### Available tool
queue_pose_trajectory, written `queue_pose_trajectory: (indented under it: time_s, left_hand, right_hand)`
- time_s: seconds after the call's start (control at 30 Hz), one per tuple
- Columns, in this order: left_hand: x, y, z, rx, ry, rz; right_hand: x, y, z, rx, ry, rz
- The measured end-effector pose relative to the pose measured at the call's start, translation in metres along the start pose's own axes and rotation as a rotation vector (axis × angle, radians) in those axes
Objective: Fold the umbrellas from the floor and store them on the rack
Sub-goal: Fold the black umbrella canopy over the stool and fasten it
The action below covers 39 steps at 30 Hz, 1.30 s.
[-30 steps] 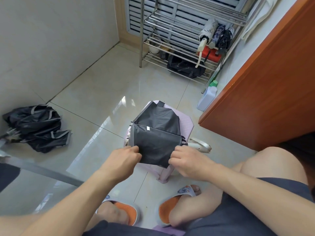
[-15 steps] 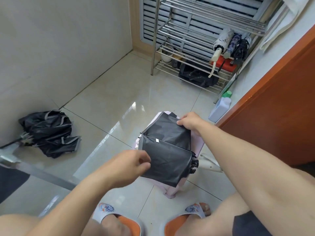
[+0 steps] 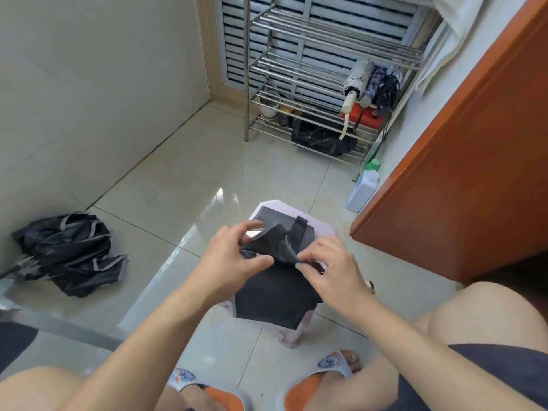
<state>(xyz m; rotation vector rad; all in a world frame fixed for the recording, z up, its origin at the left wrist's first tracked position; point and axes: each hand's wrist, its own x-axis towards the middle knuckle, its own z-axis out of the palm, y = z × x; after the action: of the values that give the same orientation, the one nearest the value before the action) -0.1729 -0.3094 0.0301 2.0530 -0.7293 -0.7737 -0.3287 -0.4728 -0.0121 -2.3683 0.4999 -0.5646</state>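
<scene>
A black-and-pink umbrella [image 3: 275, 295] lies flattened on the floor tiles in front of my feet. My left hand [image 3: 234, 256] pinches a fold of its black canopy at the left. My right hand [image 3: 329, 265] pinches the same fold at its right end, and the cloth is lifted between them. Its strap [image 3: 299, 226] sticks up at the far side. A second black umbrella [image 3: 68, 250] with grey trim lies crumpled by the left wall. The steel rack [image 3: 296, 84] stands at the back, with three folded umbrellas [image 3: 370, 84] on a shelf.
An orange wooden panel [image 3: 462, 161] closes the right side. A white bottle with a green cap [image 3: 363, 186] stands beside it. A black bag [image 3: 323, 137] and a red box [image 3: 366, 117] sit on the rack's lower shelves. My knees and slippered feet [image 3: 332, 378] frame the bottom.
My right hand came back from the umbrella's far edge to its middle. Both hands now pinch one fold of the canopy and lift it; the view tilted upward.
</scene>
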Motion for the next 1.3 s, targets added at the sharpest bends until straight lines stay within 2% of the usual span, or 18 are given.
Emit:
queue_pose_trajectory:
  time_s: [0.1,0.27,0.4,0.47,0.57,0.6,0.63,0.73,0.83,1.0,1.07,1.23,1.3]
  left_hand:
    - [-0.013,-0.005,0.004,0.067,0.063,0.078]
    - [-0.023,-0.014,0.012,0.063,0.035,0.13]
    - [-0.022,-0.017,0.022,0.134,0.002,0.153]
    - [-0.024,-0.022,0.021,0.166,0.041,0.106]
    - [-0.033,-0.027,0.01,0.023,0.079,0.017]
    - [-0.036,-0.029,0.007,-0.039,0.079,-0.024]
    - [-0.037,-0.032,0.004,-0.082,0.076,-0.056]
    - [-0.038,-0.034,0.003,-0.113,0.064,-0.082]
    - [-0.039,-0.034,0.002,-0.126,0.062,-0.095]
    - [-0.037,-0.033,0.002,-0.232,0.079,-0.1]
    - [-0.035,-0.03,0.002,-0.3,0.106,-0.119]
    - [-0.029,-0.021,0.001,-0.5,0.127,-0.2]
    - [-0.025,-0.016,-0.001,-0.518,0.138,-0.207]
  right_hand:
    - [-0.02,0.003,0.009,-0.037,0.002,-0.079]
    - [-0.04,0.005,0.013,-0.093,-0.036,-0.219]
    - [-0.048,0.008,0.012,-0.095,-0.084,-0.227]
    - [-0.054,0.008,0.008,-0.079,-0.058,-0.074]
    - [-0.061,0.012,-0.004,0.101,0.109,0.482]
    - [-0.061,0.013,-0.007,0.182,0.128,0.617]
    - [-0.059,0.016,-0.007,0.232,0.116,0.67]
    - [-0.051,0.007,-0.002,0.333,0.012,0.678]
    - [-0.048,0.001,0.007,0.305,-0.035,0.639]
    - [-0.051,0.0,0.008,0.384,0.01,0.708]
    - [-0.047,-0.003,0.003,0.428,-0.001,0.693]
    - [-0.041,-0.011,-0.001,0.713,-0.024,0.63]
    - [-0.036,-0.013,-0.002,0.718,-0.02,0.607]
